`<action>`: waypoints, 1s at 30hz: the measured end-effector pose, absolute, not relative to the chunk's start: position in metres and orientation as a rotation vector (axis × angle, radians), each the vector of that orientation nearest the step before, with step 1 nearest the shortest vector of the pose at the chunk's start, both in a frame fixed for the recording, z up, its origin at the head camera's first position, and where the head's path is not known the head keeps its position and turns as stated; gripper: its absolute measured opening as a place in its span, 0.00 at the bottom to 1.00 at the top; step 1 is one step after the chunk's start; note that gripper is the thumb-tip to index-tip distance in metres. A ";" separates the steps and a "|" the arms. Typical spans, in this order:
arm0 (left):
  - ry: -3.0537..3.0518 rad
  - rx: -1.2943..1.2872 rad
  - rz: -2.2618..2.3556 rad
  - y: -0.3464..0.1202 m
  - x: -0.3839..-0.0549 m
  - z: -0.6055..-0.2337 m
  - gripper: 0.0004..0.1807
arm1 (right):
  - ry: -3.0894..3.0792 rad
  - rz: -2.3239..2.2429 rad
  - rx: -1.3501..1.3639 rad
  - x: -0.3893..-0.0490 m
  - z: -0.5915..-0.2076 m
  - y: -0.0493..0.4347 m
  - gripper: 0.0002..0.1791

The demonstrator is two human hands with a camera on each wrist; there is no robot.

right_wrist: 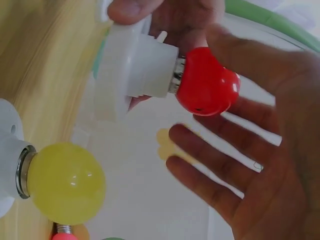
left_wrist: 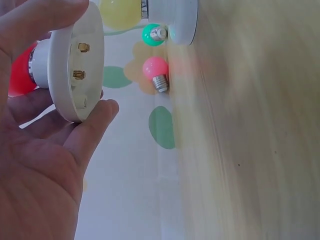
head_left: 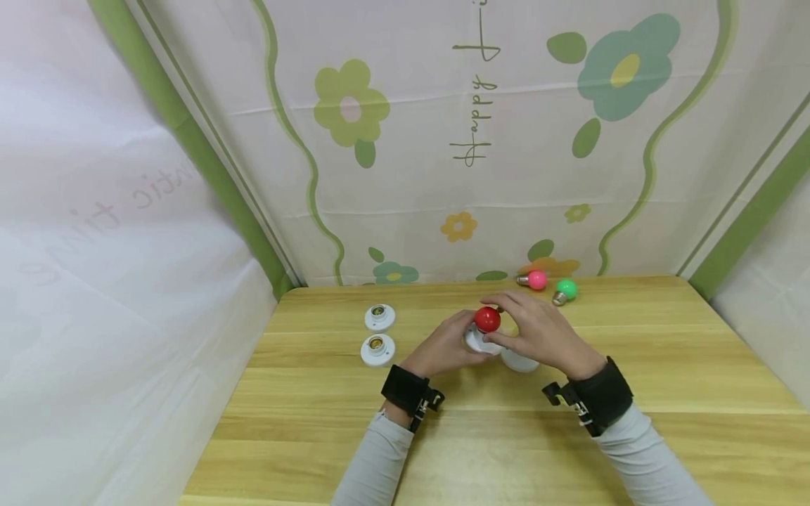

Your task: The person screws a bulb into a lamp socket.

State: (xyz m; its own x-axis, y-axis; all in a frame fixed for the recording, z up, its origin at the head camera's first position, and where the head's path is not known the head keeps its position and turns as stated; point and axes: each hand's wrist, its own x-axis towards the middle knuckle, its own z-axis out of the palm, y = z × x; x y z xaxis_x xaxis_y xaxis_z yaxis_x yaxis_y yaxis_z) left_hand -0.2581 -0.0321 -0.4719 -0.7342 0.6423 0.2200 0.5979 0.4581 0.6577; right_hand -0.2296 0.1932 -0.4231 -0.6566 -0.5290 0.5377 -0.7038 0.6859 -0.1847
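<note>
My left hand (head_left: 443, 346) grips a white lamp holder (right_wrist: 150, 67) by its round base, lifted off the table. In the left wrist view the base's hollow underside shows brass-coloured contacts. A red bulb (head_left: 487, 320) sits in that holder, a thin band of its metal cap visible. Thumb and forefinger of my right hand (head_left: 544, 330) pinch the red glass from either side; the other fingers are spread apart. Close by stands another lamp holder (head_left: 520, 361) carrying a yellow bulb (right_wrist: 65, 182), which my right hand hides in the head view.
Two white lamp holders without bulbs, a rear one (head_left: 380, 326) and a front one (head_left: 377, 360), stand to the left. A pink bulb (head_left: 537, 280) and a green bulb (head_left: 566, 289) lie at the back edge of the wooden table (head_left: 481, 450), by a flowered cloth (head_left: 418, 140).
</note>
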 end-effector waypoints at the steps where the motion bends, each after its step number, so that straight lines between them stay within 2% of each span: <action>1: 2.626 1.122 1.149 -0.032 -0.258 -0.472 0.39 | -2.458 0.545 0.973 -0.229 -0.423 0.193 0.34; 12: 2.587 1.151 1.156 -0.035 -0.256 -0.471 0.46 | -2.481 0.667 1.129 -0.227 -0.421 0.194 0.28; 30: 2.653 1.153 1.110 -0.035 -0.257 -0.473 0.46 | -2.442 0.656 1.135 -0.229 -0.424 0.189 0.27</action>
State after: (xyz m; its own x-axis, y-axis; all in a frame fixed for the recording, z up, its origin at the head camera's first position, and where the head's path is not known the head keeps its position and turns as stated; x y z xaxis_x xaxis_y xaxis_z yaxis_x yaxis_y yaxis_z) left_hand -0.2568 -0.0347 -0.4731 -0.7223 0.6523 0.2297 0.6215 0.4665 0.6294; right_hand -0.2290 0.1893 -0.4237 -0.6086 -0.6114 0.5058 -0.7825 0.5680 -0.2550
